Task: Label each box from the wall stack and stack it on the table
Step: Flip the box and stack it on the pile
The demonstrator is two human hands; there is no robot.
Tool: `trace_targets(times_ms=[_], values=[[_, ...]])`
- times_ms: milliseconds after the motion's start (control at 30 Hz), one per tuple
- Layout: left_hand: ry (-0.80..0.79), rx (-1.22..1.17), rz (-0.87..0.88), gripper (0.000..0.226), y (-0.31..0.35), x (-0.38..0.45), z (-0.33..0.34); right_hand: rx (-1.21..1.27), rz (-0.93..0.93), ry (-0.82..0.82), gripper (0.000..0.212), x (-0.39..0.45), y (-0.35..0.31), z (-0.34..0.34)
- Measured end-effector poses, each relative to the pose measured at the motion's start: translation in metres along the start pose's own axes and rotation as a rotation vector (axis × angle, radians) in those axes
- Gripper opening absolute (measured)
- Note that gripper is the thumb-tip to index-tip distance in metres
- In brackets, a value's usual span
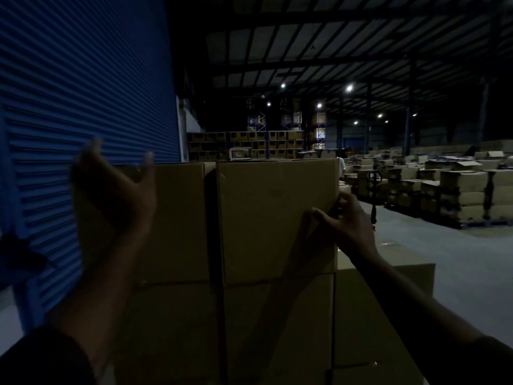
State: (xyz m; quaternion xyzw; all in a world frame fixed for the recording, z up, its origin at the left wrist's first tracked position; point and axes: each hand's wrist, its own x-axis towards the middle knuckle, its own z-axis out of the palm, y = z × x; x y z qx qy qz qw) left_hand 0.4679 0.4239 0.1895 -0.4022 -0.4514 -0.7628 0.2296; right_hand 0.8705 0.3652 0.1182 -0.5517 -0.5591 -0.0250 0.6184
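Note:
A stack of brown cardboard boxes fills the middle of the dim head view. The top right box (274, 218) stands beside the top left box (177, 218), with more boxes under them. My right hand (347, 220) grips the right vertical edge of the top right box, thumb on its front face and fingers round the corner. My left hand (111, 190) is raised in front of the top left box, palm up and fingers spread, holding nothing. No table and no labels show.
A blue roller shutter (83, 107) covers the wall on the left. A lower box (388, 301) stands at the right of the stack. Several pallets of boxes (444, 190) and a pallet jack (374, 184) stand on the grey floor to the right.

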Motion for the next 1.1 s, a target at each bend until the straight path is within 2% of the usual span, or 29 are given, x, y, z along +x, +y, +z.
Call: trace_targets(times_ms=[67,167,200,267,333,367,500,600,667,767,867,1000,1100], values=[[0.008,0.004,-0.215,0.095,-0.038,0.011,-0.011,-0.011,0.040,-0.001,0.079,-0.008,0.005,0.010],[-0.056,0.026,-0.572,0.122,-0.093,0.021,-0.020,-0.022,0.064,0.023,0.074,-0.015,0.007,0.021],[-0.114,0.038,-0.656,0.125,-0.104,0.020,-0.022,-0.017,0.068,0.036,0.073,-0.016,0.007,0.023],[-0.240,0.036,-0.731,0.110,-0.113,0.012,-0.021,-0.009,0.077,0.049,0.071,-0.017,0.007,0.026],[-0.305,0.008,-0.715,0.094,-0.111,0.001,-0.023,-0.009,0.088,0.057,0.071,-0.016,0.006,0.027],[-0.289,0.007,-0.696,0.090,-0.113,-0.003,-0.023,-0.006,0.089,0.063,0.071,-0.014,0.007,0.028],[-0.203,-0.015,-0.704,0.101,-0.109,-0.008,-0.024,-0.014,0.133,0.089,0.071,-0.009,0.009,0.030],[-0.168,0.003,-0.651,0.089,-0.105,-0.015,-0.027,-0.014,0.160,0.092,0.072,-0.009,0.012,0.031],[-0.204,0.027,-0.613,0.079,-0.107,-0.019,-0.030,-0.022,0.156,0.083,0.076,-0.009,0.015,0.032],[-0.278,0.083,-0.566,0.077,-0.111,-0.021,-0.034,-0.022,0.133,0.076,0.079,-0.011,0.019,0.032],[-0.310,0.147,-0.467,0.075,-0.106,-0.028,-0.035,-0.067,0.059,0.109,0.075,-0.018,0.011,0.030],[-0.320,0.155,-0.259,0.082,-0.084,-0.043,-0.048,-0.135,-0.015,0.132,0.087,-0.029,0.000,0.030],[-0.340,0.168,-0.123,0.085,-0.067,-0.061,-0.052,-0.157,-0.089,0.122,0.087,-0.037,-0.010,0.034]])
